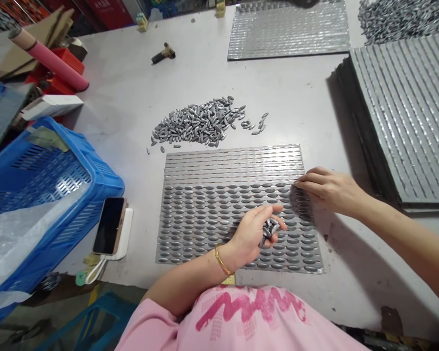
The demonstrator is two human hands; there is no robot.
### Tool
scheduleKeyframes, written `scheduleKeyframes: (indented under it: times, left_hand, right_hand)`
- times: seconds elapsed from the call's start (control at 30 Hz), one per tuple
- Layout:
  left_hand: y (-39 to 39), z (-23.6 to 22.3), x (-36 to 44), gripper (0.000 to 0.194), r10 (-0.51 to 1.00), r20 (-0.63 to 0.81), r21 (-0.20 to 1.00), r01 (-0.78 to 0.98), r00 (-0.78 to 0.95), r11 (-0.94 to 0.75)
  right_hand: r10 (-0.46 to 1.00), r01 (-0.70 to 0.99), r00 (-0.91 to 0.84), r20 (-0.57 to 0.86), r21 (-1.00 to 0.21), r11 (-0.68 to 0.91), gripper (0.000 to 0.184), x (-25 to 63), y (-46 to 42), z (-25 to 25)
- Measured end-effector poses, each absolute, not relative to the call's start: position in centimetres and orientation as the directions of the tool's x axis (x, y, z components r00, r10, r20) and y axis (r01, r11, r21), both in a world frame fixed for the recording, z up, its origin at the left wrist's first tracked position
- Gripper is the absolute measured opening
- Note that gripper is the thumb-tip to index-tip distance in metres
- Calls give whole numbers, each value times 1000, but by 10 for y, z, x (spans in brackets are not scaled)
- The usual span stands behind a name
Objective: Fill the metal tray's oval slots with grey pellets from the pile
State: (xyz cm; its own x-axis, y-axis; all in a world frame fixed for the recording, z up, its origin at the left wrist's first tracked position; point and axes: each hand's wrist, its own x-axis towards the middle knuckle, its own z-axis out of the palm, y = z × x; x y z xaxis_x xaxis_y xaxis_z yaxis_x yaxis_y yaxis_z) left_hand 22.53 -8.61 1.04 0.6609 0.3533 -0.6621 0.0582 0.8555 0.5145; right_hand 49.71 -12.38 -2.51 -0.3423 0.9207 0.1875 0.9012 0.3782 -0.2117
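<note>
A grey ridged sheet (234, 165) lies flat on the table in front of me. Its nearer part carries rows of small olive-shaped grey metal pieces (199, 214), while the far rows show bare grooves. My left hand (254, 231), palm up above the sheet, is cupped around a loose handful of the same pieces (269, 229). At the sheet's right edge, my right hand (324, 187) has its fingertips pinched together at the end of the farthest filled row. Whatever lies between those fingertips is hidden. Beyond the sheet is a loose pile of the pieces (201, 122).
Stacked ridged sheets (406, 122) stand at right, near another heap of pieces (406, 19). Another sheet (289, 31) lies at the back. On the left are a blue basket (102, 170), a phone (109, 226) and a pink roll (58, 63). A small dark-ended tool (163, 53) lies farther back.
</note>
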Motion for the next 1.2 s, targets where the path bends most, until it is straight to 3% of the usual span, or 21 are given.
scheduleKeyframes:
  times: [0.13, 0.33, 0.47, 0.57, 0.73, 0.93, 1.07, 1.2]
  left_hand:
    - [-85, 11, 222, 53, 352, -655, 517, 57, 669, 854]
    - [-81, 9, 215, 54, 349, -645, 522, 58, 680, 851]
    - [-80, 11, 213, 50, 337, -620, 522, 52, 709, 851]
    - [-80, 12, 208, 34, 328, -621, 512, 51, 712, 858]
    - [-79, 13, 189, 23, 260, -639, 377, 0, 724, 926]
    - [-79, 24, 155, 33, 461, -589, 554, -84, 664, 828]
    - [-82, 28, 129, 39, 526, -545, 588, -150, 652, 795]
    - [-83, 24, 104, 41, 591, -539, 561, -268, 600, 784]
  right_hand:
    - [934, 872, -285, 215, -346, 346, 22, 500, -124, -28]
    - [981, 754, 32, 194, -649, 103, 19, 487, -134, -10]
    - [978, 609, -70, 195, -768, 197, 30, 438, -140, 11]
    - [962, 561, -164, 217, -781, 272, 25, 400, -138, 17]
    - [965, 553, -94, 244, -794, 255, 11, 366, -133, 15]
    - [962, 516, -14, 274, -822, 241, 5, 333, -131, 24]
    - [964, 521, 94, 250, -837, 166, 2, 300, -134, 23]
    - [948, 525, 89, 306, -823, 217, 22, 266, -133, 20]
